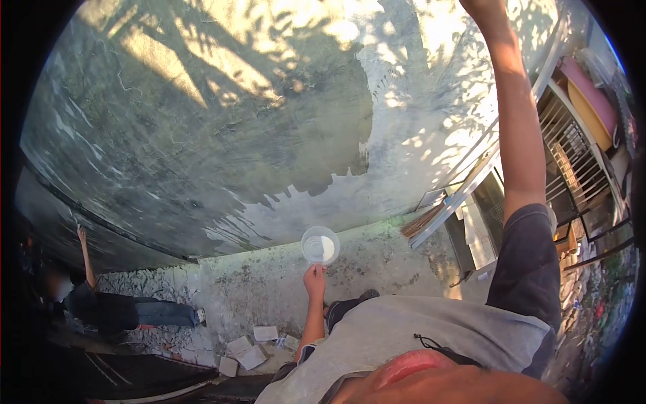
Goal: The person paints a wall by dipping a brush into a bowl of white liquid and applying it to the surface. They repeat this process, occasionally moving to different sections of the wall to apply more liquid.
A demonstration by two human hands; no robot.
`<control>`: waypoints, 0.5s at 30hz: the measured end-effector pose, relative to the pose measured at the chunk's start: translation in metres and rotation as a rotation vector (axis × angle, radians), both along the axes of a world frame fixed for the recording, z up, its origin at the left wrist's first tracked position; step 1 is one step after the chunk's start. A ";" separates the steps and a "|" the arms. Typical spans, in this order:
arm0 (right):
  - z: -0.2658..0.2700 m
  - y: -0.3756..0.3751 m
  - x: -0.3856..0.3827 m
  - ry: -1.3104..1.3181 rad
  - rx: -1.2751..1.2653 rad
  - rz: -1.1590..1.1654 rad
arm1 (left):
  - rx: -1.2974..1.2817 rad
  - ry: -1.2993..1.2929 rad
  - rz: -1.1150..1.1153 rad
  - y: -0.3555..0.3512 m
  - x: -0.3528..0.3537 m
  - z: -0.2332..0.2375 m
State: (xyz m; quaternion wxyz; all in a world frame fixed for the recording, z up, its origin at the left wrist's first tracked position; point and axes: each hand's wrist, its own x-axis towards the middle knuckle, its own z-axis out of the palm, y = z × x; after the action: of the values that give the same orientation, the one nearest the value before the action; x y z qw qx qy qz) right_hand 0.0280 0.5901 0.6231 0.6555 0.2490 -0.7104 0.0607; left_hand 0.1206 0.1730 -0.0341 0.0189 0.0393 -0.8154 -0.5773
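Plastic dipper [313,246] is pointing toward wall [289,128], long axis running from left hand [314,279] | left grip's holding handle | right hand [483,7] is stretching high, grip: can't tell

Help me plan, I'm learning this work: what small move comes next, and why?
Probably raise the left hand and its clear container toward the right hand: the container is held low, the right arm reaches high, and the wall shows pale areas beside a ragged-edged dark patch.
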 end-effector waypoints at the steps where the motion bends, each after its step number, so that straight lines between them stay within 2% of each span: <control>1: 0.004 0.001 -0.005 0.042 0.078 -0.070 | 0.004 0.001 -0.006 -0.002 0.001 -0.001; 3: 0.002 0.001 -0.015 -0.048 0.036 -0.108 | -0.010 -0.006 -0.008 -0.004 0.002 -0.002; 6: -0.015 -0.003 -0.031 0.009 0.211 -0.076 | -0.012 -0.019 -0.014 -0.006 0.004 -0.001; 9: -0.058 -0.002 -0.049 0.088 0.329 -0.087 | 0.002 -0.025 -0.018 -0.005 0.005 0.004; 11: -0.121 0.000 -0.060 -0.252 0.166 -0.221 | 0.002 -0.029 -0.015 -0.008 0.007 0.003; 12: -0.151 -0.001 -0.063 -0.224 0.182 -0.148 | 0.011 -0.014 -0.016 -0.010 0.006 0.001; 13: -0.185 -0.009 -0.052 -0.323 0.159 -0.197 | 0.020 -0.001 -0.017 -0.012 0.008 0.000; 15: -0.261 -0.009 -0.040 -0.418 0.170 -0.139 | 0.023 -0.012 0.001 -0.017 0.012 0.001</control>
State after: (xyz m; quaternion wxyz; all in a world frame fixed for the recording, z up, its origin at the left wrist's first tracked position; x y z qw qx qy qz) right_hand -0.0117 0.5809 0.3622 0.4736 0.2358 -0.8486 0.0057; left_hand 0.1330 0.1563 -0.0331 0.0136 0.0434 -0.8088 -0.5863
